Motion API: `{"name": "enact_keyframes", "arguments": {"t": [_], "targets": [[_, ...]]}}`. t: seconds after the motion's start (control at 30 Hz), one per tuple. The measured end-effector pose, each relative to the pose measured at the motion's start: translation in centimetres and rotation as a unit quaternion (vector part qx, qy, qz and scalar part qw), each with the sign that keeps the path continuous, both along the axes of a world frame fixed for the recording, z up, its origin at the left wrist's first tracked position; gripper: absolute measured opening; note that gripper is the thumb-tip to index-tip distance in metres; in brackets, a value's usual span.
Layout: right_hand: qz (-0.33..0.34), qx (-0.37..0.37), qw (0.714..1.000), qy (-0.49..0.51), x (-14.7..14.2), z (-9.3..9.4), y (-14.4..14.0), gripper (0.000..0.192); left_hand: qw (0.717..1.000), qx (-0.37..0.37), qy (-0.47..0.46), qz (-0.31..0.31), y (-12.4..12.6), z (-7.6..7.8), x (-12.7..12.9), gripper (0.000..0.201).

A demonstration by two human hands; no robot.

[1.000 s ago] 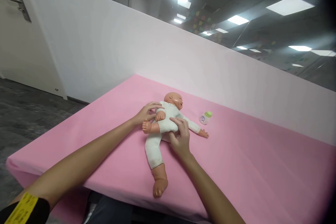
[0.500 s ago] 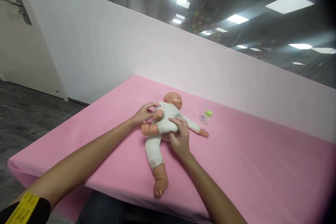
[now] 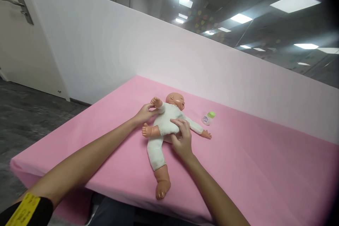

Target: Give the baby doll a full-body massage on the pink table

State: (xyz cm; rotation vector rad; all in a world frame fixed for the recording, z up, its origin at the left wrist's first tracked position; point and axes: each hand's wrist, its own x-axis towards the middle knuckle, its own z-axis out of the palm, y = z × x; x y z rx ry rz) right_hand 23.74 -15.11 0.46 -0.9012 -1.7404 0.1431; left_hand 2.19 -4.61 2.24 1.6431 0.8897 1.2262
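Observation:
A baby doll [image 3: 169, 120] with a white cloth body lies on its side on the pink-covered table [image 3: 238, 169], head toward the wall and turned right. My left hand [image 3: 145, 113] is at the doll's near arm, fingers closed around it just below the raised doll hand; some fingertips are hidden behind it. My right hand [image 3: 182, 137] grips the doll's bent leg at the thigh, thumb below and fingers on top. The other leg stretches toward the table's front edge. One doll arm reaches out to the right along the cloth.
A small clear bottle [image 3: 207, 119] with a green cap stands beyond the doll's outstretched hand. A white partition wall [image 3: 185, 56] runs along the table's back. At the far left is a door [image 3: 26, 42] with a metal handle.
The doll's near arm has swung up toward its head, with my left hand on it. My right hand has kept its place on the leg.

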Motion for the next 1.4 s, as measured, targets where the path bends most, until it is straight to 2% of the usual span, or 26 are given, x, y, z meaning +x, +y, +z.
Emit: {"name": "enact_keyframes", "arguments": {"t": [0.17,0.23,0.4,0.53,0.77,0.9,1.03,1.13,1.27,1.4], "targets": [[-0.002,0.003,1.0,-0.002,-0.07,0.0,0.06,0.053,0.995,0.067,0.021,-0.07,-0.09,0.23,-0.04,0.036],[-0.007,0.006,1.0,-0.003,-0.12,0.05,0.1,0.053,0.996,0.056,0.03,-0.065,-0.14,0.3,0.03,0.037],[-0.005,0.018,1.0,-0.003,-0.15,0.1,0.23,0.056,1.0,0.012,0.005,-0.014,-0.21,0.19,0.21,0.055],[-0.009,0.018,1.0,-0.016,-0.19,0.09,0.29,0.056,1.0,-0.013,-0.014,0.003,-0.19,-0.03,0.4,0.054],[-0.009,0.018,1.0,-0.023,-0.3,0.25,0.13,0.053,0.996,0.064,0.053,-0.006,-0.46,0.3,0.76,0.041],[-0.01,0.012,1.0,-0.017,-0.27,0.26,0.13,0.054,0.998,0.052,0.033,-0.011,-0.54,0.33,0.7,0.045],[-0.001,0.02,1.0,-0.022,-0.26,0.21,0.12,0.053,0.999,0.028,-0.029,0.014,-0.24,0.05,0.57,0.052],[0.001,0.027,0.999,-0.029,-0.27,0.11,0.07,0.053,0.999,0.017,-0.039,0.02,-0.12,-0.05,0.45,0.055],[-0.012,0.019,1.0,-0.013,-0.2,0.06,0.19,0.052,0.999,0.047,0.006,-0.005,-0.4,0.24,0.41,0.051],[-0.018,0.016,1.0,0.009,-0.01,0.19,0.44,0.051,0.996,0.06,0.06,-0.003,-0.67,0.59,0.53,0.048]]}}
